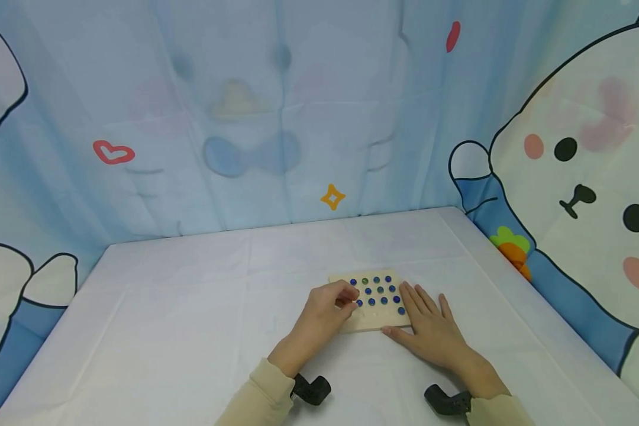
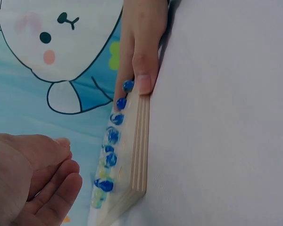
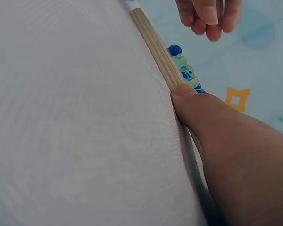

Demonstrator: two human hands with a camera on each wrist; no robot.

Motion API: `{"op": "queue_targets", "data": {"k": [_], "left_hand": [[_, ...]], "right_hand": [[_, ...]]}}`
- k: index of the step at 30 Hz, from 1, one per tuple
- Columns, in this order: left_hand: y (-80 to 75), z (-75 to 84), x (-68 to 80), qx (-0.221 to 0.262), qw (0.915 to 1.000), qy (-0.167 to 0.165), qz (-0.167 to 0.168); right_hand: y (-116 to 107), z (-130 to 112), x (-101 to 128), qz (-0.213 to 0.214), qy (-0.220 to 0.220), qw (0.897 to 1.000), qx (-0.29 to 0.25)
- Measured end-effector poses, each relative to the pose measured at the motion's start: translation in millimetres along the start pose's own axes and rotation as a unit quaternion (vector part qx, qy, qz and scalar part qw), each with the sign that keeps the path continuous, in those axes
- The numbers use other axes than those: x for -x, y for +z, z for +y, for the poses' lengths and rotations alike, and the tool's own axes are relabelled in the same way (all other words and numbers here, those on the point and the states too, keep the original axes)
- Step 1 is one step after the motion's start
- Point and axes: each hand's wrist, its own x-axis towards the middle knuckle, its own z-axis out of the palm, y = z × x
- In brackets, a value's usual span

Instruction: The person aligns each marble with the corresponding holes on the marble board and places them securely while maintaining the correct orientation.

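A small wooden board (image 1: 375, 316) lies flat on the desk (image 1: 191, 307), a white-covered surface, near the middle of its front edge and a little toward the right. Rows of blue marbles (image 1: 379, 291) sit on the board's top face; in the left wrist view a few pale greenish marbles (image 2: 100, 195) show among them at the near end of the row. The right hand (image 1: 431, 328) lies palm down at the board's right side, its fingers straight and spread over the board's right edge, the thumb pressed against the board's front edge where the layered side of the wood (image 3: 155, 47) shows in the right wrist view. It grips nothing. The left hand (image 1: 325, 313) hovers over the board's left part with its fingers curled inward and the tips drawn together close to the leftmost marbles; whether a marble is pinched between them cannot be told, since the fingertips hide that spot in the head view, and the left wrist view shows the fingers (image 2: 56, 188) loosely bent beside the board with nothing plainly held. Both cream sleeves (image 1: 261, 396) reach in from the desk's front edge, each with a black wrist mount (image 1: 311, 389) beside it. A pale blue cartoon curtain (image 1: 277, 118) hangs behind the desk's far edge and along its sides
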Motion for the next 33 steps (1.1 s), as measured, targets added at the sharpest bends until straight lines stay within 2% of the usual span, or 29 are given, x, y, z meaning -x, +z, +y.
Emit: {"op": "queue_targets", "data": {"k": [12,14,18,20,27,33], "left_hand": [[-18.4,-15.6,15.9,0.008,0.9998,-0.007,0.015],[-21.4,-17.5,19.4,0.011,0.9997,-0.02,0.011],[-28.5,-22.6,25.7,0.055,0.9963,-0.066,-0.004],[-32.1,-25.5,28.1,0.061,0.9951,-0.078,-0.003],[-43.2,-35.4,36.5,0.004,0.9981,-0.056,0.027],[-49.8,-44.2,43.7,0.007,0.9982,-0.059,0.013]], "right_hand": [[0,-1,0,0.002,0.001,1.0,0.004],[1,0,0,0.003,-0.001,1.0,0.004],[2,1,-1,0.002,-0.003,1.0,-0.001],[2,1,-1,0.003,-0.004,1.0,-0.004],[4,2,-2,0.003,-0.006,1.0,-0.007],[5,2,-1,0.012,-0.008,1.0,-0.008]]}}
